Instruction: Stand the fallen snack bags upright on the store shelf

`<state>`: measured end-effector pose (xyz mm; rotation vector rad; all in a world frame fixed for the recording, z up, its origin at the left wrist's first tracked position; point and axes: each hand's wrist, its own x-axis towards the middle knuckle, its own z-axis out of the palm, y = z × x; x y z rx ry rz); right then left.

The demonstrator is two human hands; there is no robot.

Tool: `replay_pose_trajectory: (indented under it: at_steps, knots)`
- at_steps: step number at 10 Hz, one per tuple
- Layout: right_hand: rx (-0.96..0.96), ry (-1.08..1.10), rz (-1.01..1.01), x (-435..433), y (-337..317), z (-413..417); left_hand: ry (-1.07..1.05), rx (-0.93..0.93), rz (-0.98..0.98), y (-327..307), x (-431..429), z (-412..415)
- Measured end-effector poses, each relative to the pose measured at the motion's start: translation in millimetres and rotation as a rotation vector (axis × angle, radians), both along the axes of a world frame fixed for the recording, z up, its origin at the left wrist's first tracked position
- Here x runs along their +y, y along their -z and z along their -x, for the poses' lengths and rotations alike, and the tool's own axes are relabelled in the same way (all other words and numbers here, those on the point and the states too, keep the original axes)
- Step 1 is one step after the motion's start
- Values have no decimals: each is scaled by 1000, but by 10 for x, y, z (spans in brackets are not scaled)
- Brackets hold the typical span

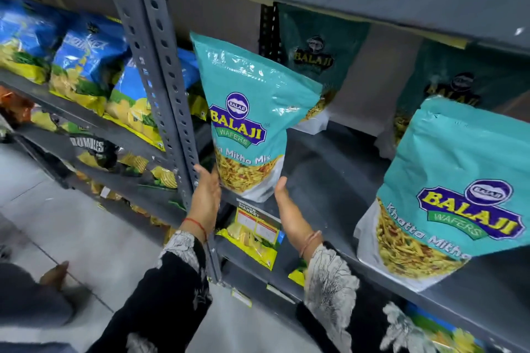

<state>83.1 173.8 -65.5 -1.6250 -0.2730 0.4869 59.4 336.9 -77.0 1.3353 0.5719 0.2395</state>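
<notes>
Snack bag (249,112): teal top, white base, purple-and-yellow logo, green banner. Bag at right (447,195): same colours. Shelf (344,163) and upright post (160,66): grey. Bags at left (86,57): blue and yellow. Sleeves (172,289): black, white floral print. Red thread (198,223) on left wrist.

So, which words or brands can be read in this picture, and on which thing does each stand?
"BALAJI WAFERS", "Mitha Mix" (first word cut off): teal bag between the hands
"BALAJI WAFERS", "Khatta Mitha": teal bag at right
"BALAJI": two teal bags at back
"SUPER MARKET": shelf price tag; prices blurred
Dark bag lower left: word unclear
Blue bags: unreadable
</notes>
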Motion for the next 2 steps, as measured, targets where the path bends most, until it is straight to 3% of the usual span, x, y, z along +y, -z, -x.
replay_pose_trajectory:
  at_steps: [1,2]
  knots:
    - [-8,-4,29,20,-206,49,24,26,1,-142,-45,3]
    - [-85,123,135,-34,-165,267,-55,-47,-148,-92,-208,158]
